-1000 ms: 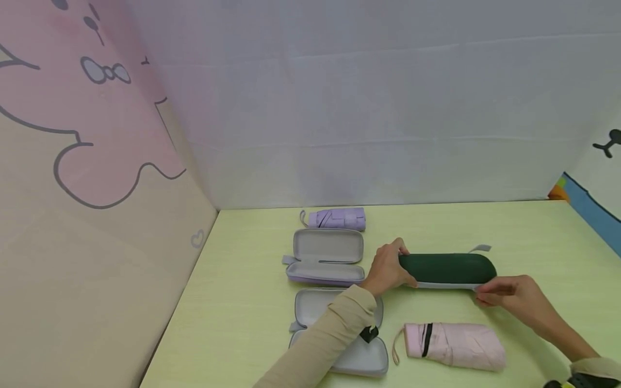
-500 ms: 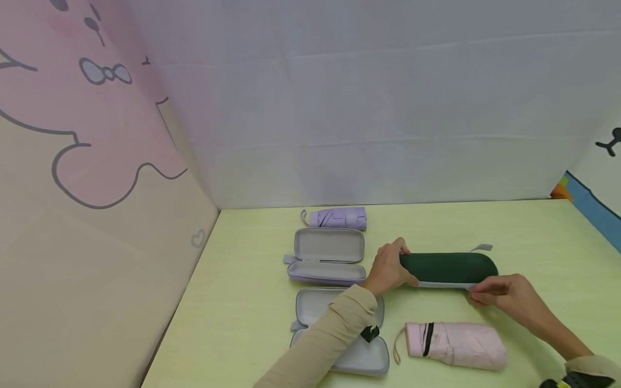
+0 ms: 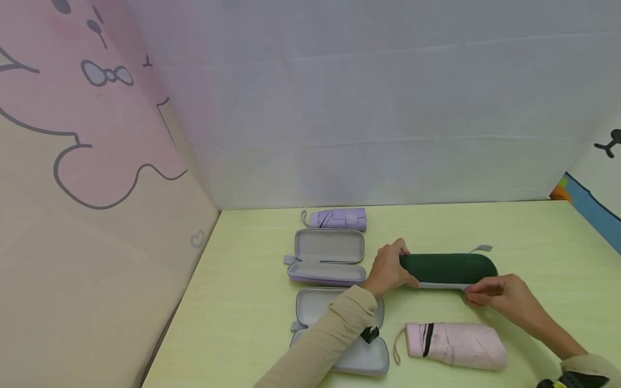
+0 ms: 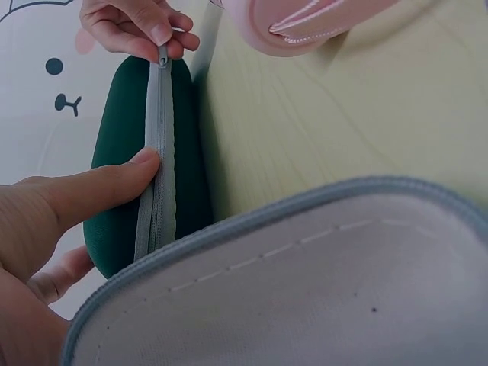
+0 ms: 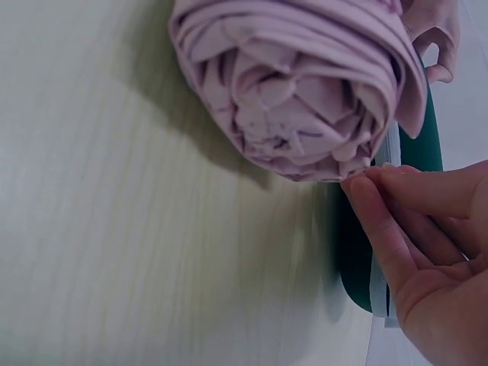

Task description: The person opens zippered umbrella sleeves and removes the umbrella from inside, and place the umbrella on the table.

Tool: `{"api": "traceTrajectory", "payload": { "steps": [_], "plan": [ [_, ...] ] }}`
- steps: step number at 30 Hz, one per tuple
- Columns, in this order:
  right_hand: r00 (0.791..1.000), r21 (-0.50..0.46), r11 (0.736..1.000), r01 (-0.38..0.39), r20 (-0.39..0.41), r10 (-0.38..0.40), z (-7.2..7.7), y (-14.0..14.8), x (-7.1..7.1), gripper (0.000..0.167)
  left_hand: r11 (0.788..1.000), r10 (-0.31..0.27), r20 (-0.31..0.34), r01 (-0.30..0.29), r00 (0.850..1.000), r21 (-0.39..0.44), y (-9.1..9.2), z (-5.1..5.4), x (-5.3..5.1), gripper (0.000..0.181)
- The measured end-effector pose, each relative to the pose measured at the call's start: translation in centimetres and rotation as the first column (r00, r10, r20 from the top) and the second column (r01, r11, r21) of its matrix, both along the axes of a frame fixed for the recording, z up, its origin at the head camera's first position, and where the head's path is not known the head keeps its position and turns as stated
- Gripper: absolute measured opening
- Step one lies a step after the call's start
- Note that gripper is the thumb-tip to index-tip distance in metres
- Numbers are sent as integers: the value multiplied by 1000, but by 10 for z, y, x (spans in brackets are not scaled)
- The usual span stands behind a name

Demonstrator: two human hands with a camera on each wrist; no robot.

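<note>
A dark green case [image 3: 446, 268] with a grey zipper along its near side lies at the right of the table. The left hand [image 3: 388, 269] grips its left end, thumb on the zipper side. In the left wrist view, the right hand [image 4: 141, 27] pinches the small zipper pull [image 4: 162, 55] near the other end of the green case [image 4: 122, 145]. From the head view, the right hand [image 3: 506, 299] is at the case's near edge, right of its middle. The right wrist view shows the right hand's fingertips partly behind a rolled pink umbrella [image 5: 282, 99].
The pink umbrella [image 3: 461, 345] lies in front of the green case. Two unfolded cases, a purple one [image 3: 327, 272] and a grey-lined one [image 3: 361, 358] partly under the left sleeve, are to the left. Behind them lies a purple umbrella [image 3: 342, 219].
The right hand has slid a little to the left along the near edge of the green case. The left hand has kept its grip, and the case looks unmoved.
</note>
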State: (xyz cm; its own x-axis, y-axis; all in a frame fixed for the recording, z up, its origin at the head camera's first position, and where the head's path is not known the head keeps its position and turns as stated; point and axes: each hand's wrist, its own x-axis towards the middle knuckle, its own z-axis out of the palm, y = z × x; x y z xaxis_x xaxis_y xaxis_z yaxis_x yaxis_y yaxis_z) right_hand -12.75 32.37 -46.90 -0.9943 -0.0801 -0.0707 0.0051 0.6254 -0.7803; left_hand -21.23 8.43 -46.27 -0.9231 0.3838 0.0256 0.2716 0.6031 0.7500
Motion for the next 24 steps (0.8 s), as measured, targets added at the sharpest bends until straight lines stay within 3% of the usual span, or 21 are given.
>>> {"api": "traceTrajectory", "payload": {
  "steps": [12,24],
  "plan": [
    [1000,33,999,7,-10,-6,-3,-4,0,8,1000,-6,-16,6,1000,3,-1,-1,0,57],
    [991,-27,997,-79,-112,75,-4,-10,-4,7,1000,-10,-26,10,1000,-14,0,-4,-1,57]
  ]
}}
